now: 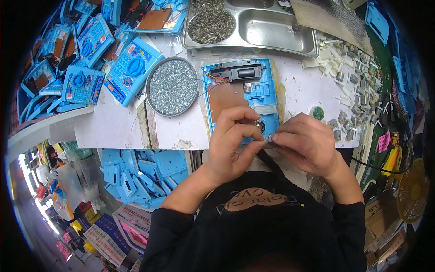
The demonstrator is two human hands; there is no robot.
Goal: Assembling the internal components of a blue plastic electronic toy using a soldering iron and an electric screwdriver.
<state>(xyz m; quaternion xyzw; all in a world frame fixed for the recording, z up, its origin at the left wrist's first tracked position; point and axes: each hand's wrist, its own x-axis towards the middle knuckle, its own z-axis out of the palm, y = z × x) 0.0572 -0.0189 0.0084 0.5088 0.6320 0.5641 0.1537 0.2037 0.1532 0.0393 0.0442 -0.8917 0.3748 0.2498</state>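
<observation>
Left hand and right hand pinch one small grey metal part over open blue toy housing, beside round screw tin

Hidden, cropped and unreadable parts at the workbench

The lower end of the open blue casing lies under the left hand and right hand, so its near edge cannot be seen. The small grey part pinched between the fingertips is mostly covered, and its shape cannot be told. Whether the thin dark strap below it joins that part is unclear. The steel tray at the far edge of the white worktop is cut off by the picture's top. The blue toy units at the far left corner fade into the dark rim. The small grey pieces near the right edge are too small to identify.
</observation>
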